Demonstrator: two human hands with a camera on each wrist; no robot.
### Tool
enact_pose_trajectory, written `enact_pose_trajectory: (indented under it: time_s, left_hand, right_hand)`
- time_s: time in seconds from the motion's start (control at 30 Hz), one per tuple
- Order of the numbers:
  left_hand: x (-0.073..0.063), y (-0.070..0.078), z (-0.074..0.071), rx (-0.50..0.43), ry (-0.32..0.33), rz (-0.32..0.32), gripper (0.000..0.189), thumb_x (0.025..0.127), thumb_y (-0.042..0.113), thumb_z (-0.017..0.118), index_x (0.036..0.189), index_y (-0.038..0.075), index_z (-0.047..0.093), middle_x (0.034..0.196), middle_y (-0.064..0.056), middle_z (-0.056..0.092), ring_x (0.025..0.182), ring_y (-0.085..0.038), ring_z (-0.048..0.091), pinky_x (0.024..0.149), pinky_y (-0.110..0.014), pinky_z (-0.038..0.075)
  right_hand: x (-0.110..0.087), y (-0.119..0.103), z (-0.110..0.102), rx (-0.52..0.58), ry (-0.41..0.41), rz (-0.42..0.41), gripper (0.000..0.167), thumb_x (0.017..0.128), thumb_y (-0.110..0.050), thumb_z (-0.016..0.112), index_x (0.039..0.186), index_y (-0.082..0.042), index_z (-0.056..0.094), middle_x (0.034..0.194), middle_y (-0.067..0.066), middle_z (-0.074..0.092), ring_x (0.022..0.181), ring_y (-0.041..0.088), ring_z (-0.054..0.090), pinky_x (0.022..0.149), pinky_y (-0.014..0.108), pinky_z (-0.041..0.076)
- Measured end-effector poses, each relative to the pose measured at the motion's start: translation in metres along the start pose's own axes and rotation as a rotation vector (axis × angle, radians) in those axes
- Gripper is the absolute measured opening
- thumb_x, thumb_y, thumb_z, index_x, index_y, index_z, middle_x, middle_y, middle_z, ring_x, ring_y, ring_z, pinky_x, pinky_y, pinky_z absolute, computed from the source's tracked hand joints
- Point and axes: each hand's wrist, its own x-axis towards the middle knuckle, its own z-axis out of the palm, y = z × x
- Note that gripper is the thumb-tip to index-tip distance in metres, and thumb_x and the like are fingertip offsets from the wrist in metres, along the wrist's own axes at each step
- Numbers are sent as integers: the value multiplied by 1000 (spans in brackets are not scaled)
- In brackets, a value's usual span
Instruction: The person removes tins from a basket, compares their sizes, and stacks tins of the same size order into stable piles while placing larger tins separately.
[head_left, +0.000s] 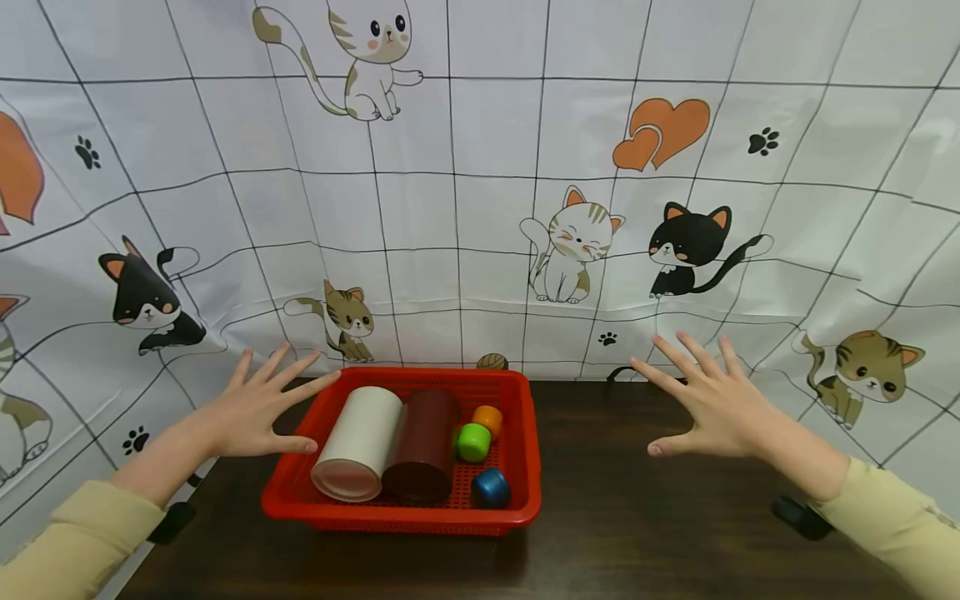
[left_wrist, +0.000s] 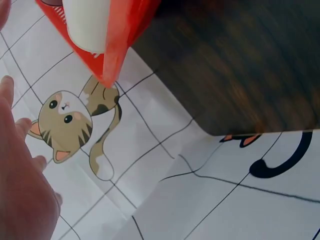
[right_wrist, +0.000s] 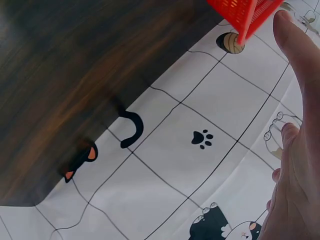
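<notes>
A red plastic basket (head_left: 528, 467) stands on the dark table. Inside it lie a white cylinder (head_left: 363, 433) and a dark brown cylinder (head_left: 424, 442), side by side. Along the basket's right side are an orange cup-like piece (head_left: 489, 419), a bright green one (head_left: 474, 442) and a shiny blue one (head_left: 491, 487). My left hand (head_left: 258, 408), fingers spread, hovers by the basket's left edge and holds nothing. Well to the right of the basket, my right hand (head_left: 708, 408) is held up with spread fingers, also holding nothing.
The dark wooden table (head_left: 600, 517) extends right of the basket and in front of it. Behind and at both sides hangs a white sheet (head_left: 487, 208) with a black grid and cartoon cats. Each wrist carries a black strap piece.
</notes>
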Motion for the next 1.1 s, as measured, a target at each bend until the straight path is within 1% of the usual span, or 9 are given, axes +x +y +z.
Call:
enact_pose_trajectory:
  time_s: [0.13,0.3,0.43,0.57,0.7,0.8,0.93,1.03,1.1]
  left_hand:
    - [-6,1,3,-49,0,-38,89,79,69,66,154,42,28,164,-12,22,148,-51,13,110,-83,6]
    - [-15,1,9,-81,19,-55,90,80,66,68,155,40,26,164,-13,22,146,-52,18,108,-82,12]
    - [-22,1,11,-124,31,-70,90,81,63,69,156,39,24,166,-10,18,144,-52,22,107,-82,16]
    - [-30,1,18,-174,56,-57,91,82,56,71,157,36,23,165,-11,19,141,-49,29,103,-80,26]
    - [-38,2,25,-233,79,-45,92,84,49,73,158,32,22,163,-14,20,137,-51,35,96,-80,35]
    - [-43,3,28,-285,86,-56,91,85,45,73,158,30,21,164,-14,17,136,-53,35,93,-80,38]
    - [-49,6,33,-351,101,-83,89,87,42,73,158,32,21,164,-15,16,137,-54,33,90,-80,41]
    - [-56,9,39,-400,117,-110,88,87,40,74,158,33,22,163,-17,18,137,-54,33,87,-81,42]
    - [-61,11,43,-423,125,-130,88,87,39,74,158,32,23,161,-19,22,136,-54,34,86,-81,42]
  right_hand:
    - [7,-3,-2,0,-5,-16,110,68,-93,50,158,-33,23,167,10,14,153,40,10,113,79,7]
    - [12,-7,-5,24,-20,-21,110,69,-92,50,158,-33,23,166,11,14,153,41,10,115,78,3]
    - [18,-9,-6,15,-16,-27,109,69,-92,50,158,-33,23,166,11,14,153,40,9,116,77,3]
    - [25,-12,-8,5,-11,-42,110,69,-93,49,157,-32,25,166,11,14,153,40,10,116,77,4]
    - [32,-17,-11,4,-12,-53,110,70,-93,47,157,-31,26,167,10,12,153,40,8,116,77,3]
    - [36,-19,-13,-1,-15,-56,109,70,-93,46,157,-31,25,167,9,11,153,40,8,116,76,3]
    - [41,-23,-14,-1,-23,-59,108,71,-94,44,158,-33,23,167,9,11,153,40,6,117,75,3]
    - [45,-27,-16,10,-20,-68,107,72,-93,44,158,-33,22,167,9,12,153,40,6,117,75,1]
    - [47,-30,-19,22,-9,-79,106,73,-91,47,158,-32,23,167,10,13,153,41,7,118,75,1]
